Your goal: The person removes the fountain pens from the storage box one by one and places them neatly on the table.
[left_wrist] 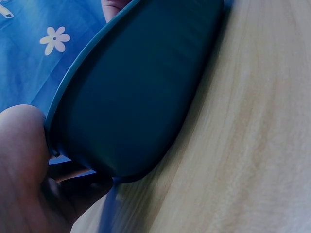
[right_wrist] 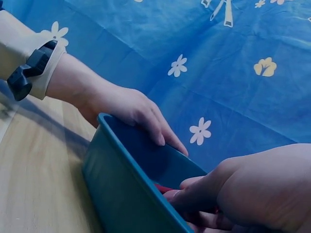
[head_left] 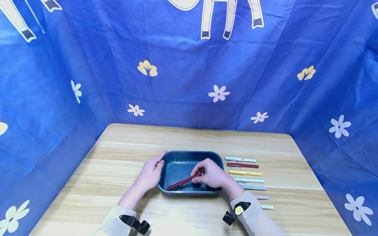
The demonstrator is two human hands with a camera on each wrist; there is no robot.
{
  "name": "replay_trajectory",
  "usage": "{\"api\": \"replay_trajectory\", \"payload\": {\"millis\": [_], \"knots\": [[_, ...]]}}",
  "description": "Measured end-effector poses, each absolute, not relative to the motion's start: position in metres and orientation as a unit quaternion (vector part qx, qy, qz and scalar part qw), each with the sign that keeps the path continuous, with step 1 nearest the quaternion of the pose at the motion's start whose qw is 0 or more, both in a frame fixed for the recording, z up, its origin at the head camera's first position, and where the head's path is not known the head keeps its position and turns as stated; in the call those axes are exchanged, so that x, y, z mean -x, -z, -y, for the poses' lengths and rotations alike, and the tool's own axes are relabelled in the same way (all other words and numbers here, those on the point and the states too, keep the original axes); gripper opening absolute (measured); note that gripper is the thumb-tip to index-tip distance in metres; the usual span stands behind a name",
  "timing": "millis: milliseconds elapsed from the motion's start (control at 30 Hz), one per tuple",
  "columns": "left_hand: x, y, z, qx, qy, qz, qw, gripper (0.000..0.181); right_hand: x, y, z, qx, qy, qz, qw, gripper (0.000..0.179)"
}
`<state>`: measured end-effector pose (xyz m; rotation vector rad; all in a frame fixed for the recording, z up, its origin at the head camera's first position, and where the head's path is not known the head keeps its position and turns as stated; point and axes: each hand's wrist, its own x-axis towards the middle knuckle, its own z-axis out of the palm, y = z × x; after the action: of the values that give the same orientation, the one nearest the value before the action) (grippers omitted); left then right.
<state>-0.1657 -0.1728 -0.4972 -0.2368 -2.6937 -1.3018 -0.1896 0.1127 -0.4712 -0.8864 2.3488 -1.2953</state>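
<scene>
A dark blue tray sits mid-table. My right hand reaches into it from the right and pinches a dark red pen, whose far end slants down-left onto the tray floor. In the right wrist view the right hand is inside the tray and only a sliver of the red pen shows. My left hand rests against the tray's left rim with its fingers stretched along it. The left hand lies over that rim. In the left wrist view, the tray's outer wall fills the frame beside the left hand.
Several pens lie in a row right of the tray, among them a mint one, a dark red one and a yellow one. The wooden table is ringed by a blue flowered cloth on three sides.
</scene>
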Motion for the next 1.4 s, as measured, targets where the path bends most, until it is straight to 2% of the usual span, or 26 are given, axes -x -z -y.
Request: {"api": "replay_trajectory", "payload": {"millis": [700,1400], "knots": [[0.165,0.495,0.172,0.080,0.432,0.896,0.069,0.047,0.188,0.459,-0.124,0.279,0.583,-0.742,0.178,0.008],[0.166,0.495,0.171,0.079,0.429,0.897,0.076,0.047,0.187,0.431,-0.166,0.263,0.632,-0.715,0.143,0.017]]}}
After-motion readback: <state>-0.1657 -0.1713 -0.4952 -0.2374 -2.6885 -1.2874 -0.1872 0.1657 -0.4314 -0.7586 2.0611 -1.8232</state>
